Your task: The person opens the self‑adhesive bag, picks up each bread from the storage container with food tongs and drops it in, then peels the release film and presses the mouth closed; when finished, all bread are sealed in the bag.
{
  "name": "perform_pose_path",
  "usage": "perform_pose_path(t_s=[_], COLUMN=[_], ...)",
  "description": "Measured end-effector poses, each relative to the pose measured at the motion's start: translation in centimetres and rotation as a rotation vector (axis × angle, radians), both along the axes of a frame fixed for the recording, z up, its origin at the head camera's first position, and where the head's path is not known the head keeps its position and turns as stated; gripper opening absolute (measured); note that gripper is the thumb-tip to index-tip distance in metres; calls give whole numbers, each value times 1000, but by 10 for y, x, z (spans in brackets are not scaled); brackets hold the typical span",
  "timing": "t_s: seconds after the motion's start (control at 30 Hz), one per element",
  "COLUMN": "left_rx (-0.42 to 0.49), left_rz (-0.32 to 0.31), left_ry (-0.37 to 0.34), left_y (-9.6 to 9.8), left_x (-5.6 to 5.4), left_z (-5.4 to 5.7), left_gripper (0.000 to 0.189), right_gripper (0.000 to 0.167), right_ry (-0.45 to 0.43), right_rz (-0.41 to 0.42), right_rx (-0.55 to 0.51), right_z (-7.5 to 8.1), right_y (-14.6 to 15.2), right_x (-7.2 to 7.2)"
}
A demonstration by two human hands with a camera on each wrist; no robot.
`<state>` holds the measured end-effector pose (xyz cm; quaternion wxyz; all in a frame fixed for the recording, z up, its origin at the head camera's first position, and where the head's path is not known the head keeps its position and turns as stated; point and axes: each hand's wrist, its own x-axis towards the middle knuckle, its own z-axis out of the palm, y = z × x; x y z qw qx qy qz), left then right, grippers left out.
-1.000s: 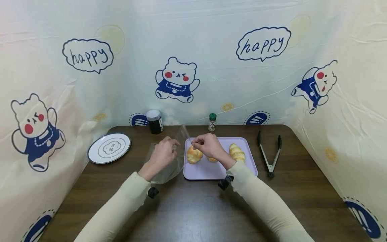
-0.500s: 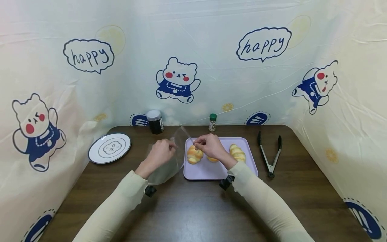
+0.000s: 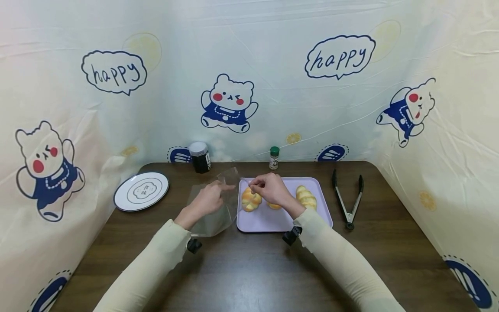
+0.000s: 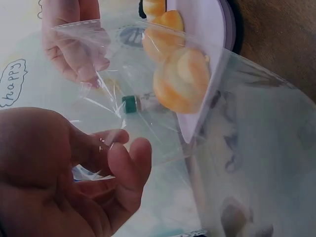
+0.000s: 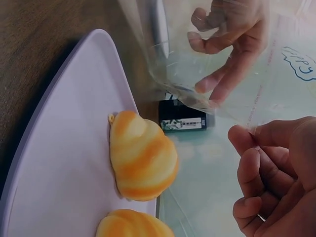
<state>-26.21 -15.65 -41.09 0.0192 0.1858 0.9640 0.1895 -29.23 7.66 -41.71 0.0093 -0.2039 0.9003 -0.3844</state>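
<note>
A clear plastic bag [image 3: 212,223] hangs between both hands, left of the lilac tray [image 3: 259,223]. My right hand [image 3: 269,187] pinches the bag's upper edge between thumb and fingertips, above the tray's left side. The left hand [image 3: 208,199] is at the bag's other side, its index finger stretched out to the right. In the left wrist view, plastic lies against the left hand's fingertips [image 4: 118,136]. On the tray are a twisted bread roll [image 3: 251,201], a second roll [image 3: 274,206] partly hidden by the right hand, and a long ridged roll [image 3: 306,197].
A white plate [image 3: 142,191] lies at the left. Behind the bag stands a dark jar with a grey lid [image 3: 200,158]. A green-capped shaker [image 3: 274,158] is behind the tray, and black-tipped tongs [image 3: 348,203] lie to its right.
My left index finger has straightened out to the right, and the bag's upper part has shifted and sagged slightly. The right hand keeps its pinch with almost no movement.
</note>
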Motion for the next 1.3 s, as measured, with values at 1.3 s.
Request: perform_pose_path(t_s=[1.3], left_rx=[61], left_rz=[-35], left_ry=[-15], left_y=[4], left_x=[-3], left_z=[-5], left_gripper=[40], right_gripper=[14], right_ry=[1], right_rz=[0], right_rx=[-24], right_z=[-2], right_y=[1], right_x=[1])
